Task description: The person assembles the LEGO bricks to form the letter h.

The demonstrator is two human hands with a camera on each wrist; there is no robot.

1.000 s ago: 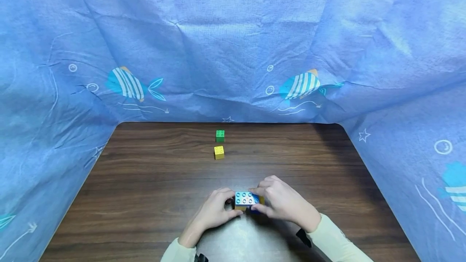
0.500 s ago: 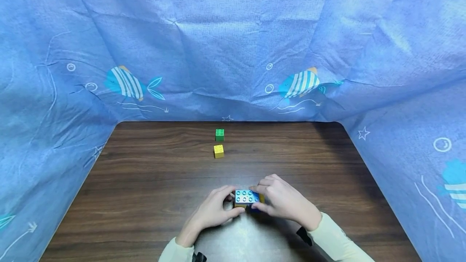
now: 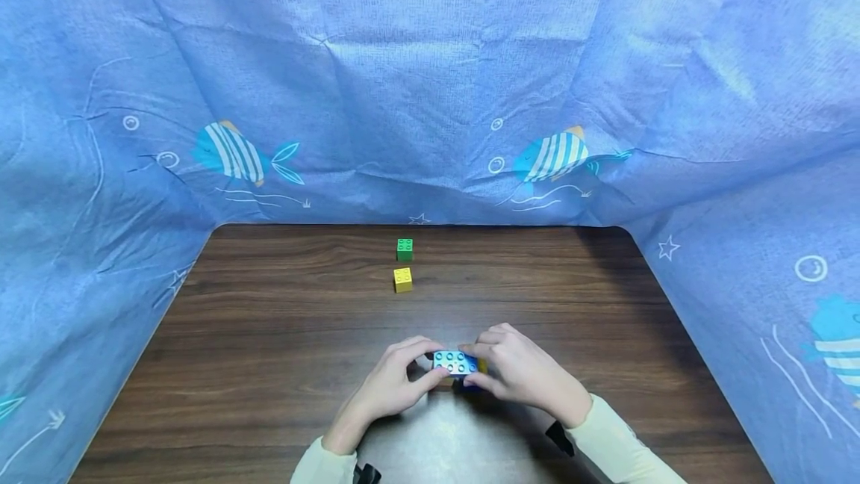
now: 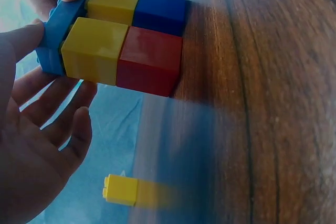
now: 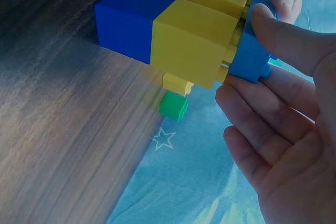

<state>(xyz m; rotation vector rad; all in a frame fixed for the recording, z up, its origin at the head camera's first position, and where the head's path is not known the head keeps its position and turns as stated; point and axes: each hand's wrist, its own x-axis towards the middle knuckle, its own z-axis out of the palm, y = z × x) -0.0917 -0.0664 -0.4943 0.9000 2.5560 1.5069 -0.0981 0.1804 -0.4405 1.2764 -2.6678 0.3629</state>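
Observation:
A light blue toy building brick (image 3: 449,363) bridges two short stacks standing side by side on the table. In the left wrist view, one stack is a yellow brick (image 4: 94,52) on a red brick (image 4: 149,60). The other, in the right wrist view, has a yellow brick (image 5: 191,38) on a dark blue brick (image 5: 126,22). Studs show in a narrow gap under the light blue brick on that side. My left hand (image 3: 395,381) pinches the light blue brick's left end between thumb and fingers. My right hand (image 3: 522,369) pinches its right end.
A small yellow brick (image 3: 403,281) stands farther back on the dark wooden table (image 3: 269,334). Behind it, near the far edge, is a small green brick (image 3: 404,250). Blue cloth (image 3: 416,95) with printed fish hangs around the back and sides.
My left thumb and fingers have moved up from the left stack's yellow brick onto the light blue brick. The right hand has hardly moved.

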